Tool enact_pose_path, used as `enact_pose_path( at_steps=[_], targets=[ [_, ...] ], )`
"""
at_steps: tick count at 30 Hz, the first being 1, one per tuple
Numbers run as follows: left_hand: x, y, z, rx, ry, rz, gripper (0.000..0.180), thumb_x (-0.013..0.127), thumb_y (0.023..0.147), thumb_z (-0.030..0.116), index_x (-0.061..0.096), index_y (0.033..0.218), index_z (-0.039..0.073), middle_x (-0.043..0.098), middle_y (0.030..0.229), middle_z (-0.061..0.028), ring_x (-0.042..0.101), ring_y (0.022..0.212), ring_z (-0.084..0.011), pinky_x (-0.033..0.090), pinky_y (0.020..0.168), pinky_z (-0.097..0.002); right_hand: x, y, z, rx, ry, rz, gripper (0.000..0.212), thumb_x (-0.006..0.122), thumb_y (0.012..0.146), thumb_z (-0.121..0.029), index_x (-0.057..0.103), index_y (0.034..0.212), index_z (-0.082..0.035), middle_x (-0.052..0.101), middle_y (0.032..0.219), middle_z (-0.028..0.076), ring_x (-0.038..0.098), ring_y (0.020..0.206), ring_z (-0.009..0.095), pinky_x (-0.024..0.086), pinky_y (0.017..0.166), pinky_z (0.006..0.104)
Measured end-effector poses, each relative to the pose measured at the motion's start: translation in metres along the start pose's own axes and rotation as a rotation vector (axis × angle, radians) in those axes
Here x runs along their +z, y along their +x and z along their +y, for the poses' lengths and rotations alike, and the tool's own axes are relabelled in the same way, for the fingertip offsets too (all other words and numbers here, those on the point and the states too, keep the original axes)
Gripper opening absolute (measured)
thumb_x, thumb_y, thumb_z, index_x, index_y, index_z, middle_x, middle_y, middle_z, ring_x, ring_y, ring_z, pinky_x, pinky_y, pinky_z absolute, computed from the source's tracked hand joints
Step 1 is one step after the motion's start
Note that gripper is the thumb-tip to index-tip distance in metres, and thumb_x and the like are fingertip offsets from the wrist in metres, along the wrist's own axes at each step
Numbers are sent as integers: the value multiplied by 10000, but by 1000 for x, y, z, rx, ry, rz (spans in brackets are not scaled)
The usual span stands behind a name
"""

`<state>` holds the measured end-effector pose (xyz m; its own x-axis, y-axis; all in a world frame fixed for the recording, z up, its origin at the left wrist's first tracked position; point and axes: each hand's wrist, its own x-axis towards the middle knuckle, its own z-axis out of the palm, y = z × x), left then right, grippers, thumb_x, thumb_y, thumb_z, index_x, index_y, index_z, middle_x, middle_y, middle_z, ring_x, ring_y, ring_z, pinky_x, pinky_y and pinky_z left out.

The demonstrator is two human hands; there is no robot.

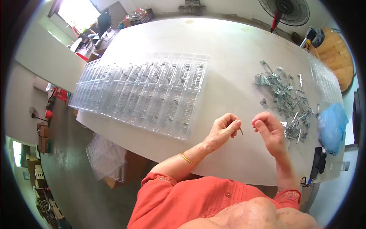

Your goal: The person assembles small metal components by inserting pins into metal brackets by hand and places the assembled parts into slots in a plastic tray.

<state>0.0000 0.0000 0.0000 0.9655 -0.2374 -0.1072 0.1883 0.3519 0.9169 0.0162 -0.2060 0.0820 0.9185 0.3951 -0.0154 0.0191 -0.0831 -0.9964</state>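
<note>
My left hand (224, 129), with a yellow bangle on its wrist, is closed in a pinch on a thin brownish metal pin (241, 131), whose end sticks out past the fingertips. Just to its right, my right hand (270, 131) is curled with thumb and fingertips together; whatever it may hold is too small to make out. The two hands are apart, above the white table (228, 95). Beyond and beside the right hand lies a loose pile of small grey metal parts (284, 89). To the left, a clear plastic compartment tray (187, 131) holds rows of similar metal pieces.
A blue plastic bag (333, 128) sits at the right edge, with more clear trays (324, 80) behind it. Near it lies a black device (316, 160). A fan (284, 9) stands beyond the table. Clear trays (106, 156) rest on a cardboard box below the left edge.
</note>
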Motion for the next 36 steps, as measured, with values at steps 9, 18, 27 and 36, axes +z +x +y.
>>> enact_pose_path(
  at_steps=[9,18,27,36],
  targets=[
    [6,-2,-18,-103,46,-41,242,607,1026,270,580,983,34,572,811,16,518,686,-50,461,612,-227,60,-4,-95,-606,567,-212,102,747,918,-236,662,879,-196,544,1078,22,538,988,159,492,826,289],
    [4,-3,-7,-175,71,-46,260,623,1015,278,586,961,27,583,802,12,511,686,-49,465,610,-231,58,-6,-112,-343,693,-301,111,807,840,-132,716,794,-175,548,1025,14,542,947,147,497,774,255],
    [4,-3,-4,-202,179,-103,289,630,1014,321,601,1001,33,586,843,9,519,709,-53,465,637,-229,62,30,-80,-860,730,-557,108,819,833,-223,736,898,-201,551,1065,24,505,934,159,428,769,234],
    [-1,-6,-3,-189,225,-82,294,630,1012,321,605,990,29,601,837,5,522,707,-57,470,637,-235,69,-18,-108,-286,777,-200,146,813,823,-102,692,745,-126,574,1032,26,567,926,159,516,755,273]
  ],
)
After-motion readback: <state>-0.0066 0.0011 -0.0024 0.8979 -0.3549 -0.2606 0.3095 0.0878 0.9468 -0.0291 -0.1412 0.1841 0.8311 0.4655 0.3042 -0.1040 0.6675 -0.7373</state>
